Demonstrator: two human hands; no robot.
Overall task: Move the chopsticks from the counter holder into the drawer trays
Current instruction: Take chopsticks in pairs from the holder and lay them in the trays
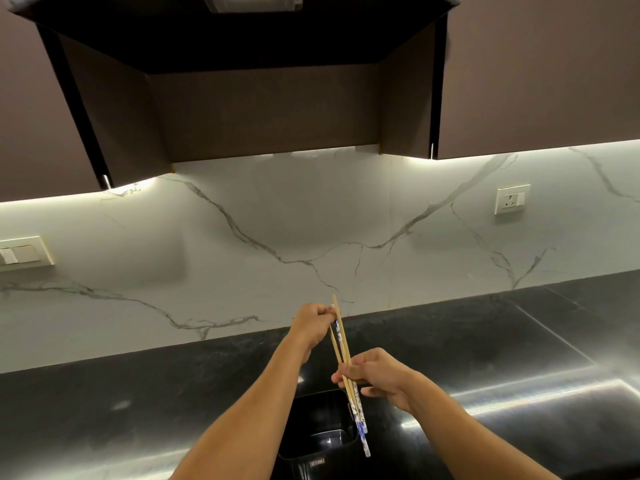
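Head view over a dark kitchen counter: a person holds a small bundle of chopsticks with both hands, just above the black holder that stands at the counter's near edge. The sticks are slim, pale wood with blue-and-white patterned ends, tilted slightly from upright, and their lower tips hang beside the holder's right rim; whether they touch it cannot be told. They look light and stiff, and their smooth, narrow shafts would likely slide against one another, so a grip round the middle of the whole bundle seems the safest place to take them. The right hand does just that, its fingers curled round the shafts at about mid-length. The left hand, higher and nearer the wall, has its fingers closed in a pinch on the upper part of the sticks, one wooden end poking out above it. How many sticks are in the bundle is hard to count. A veined marble backsplash with a wall socket runs behind, and the drawer is out of view.
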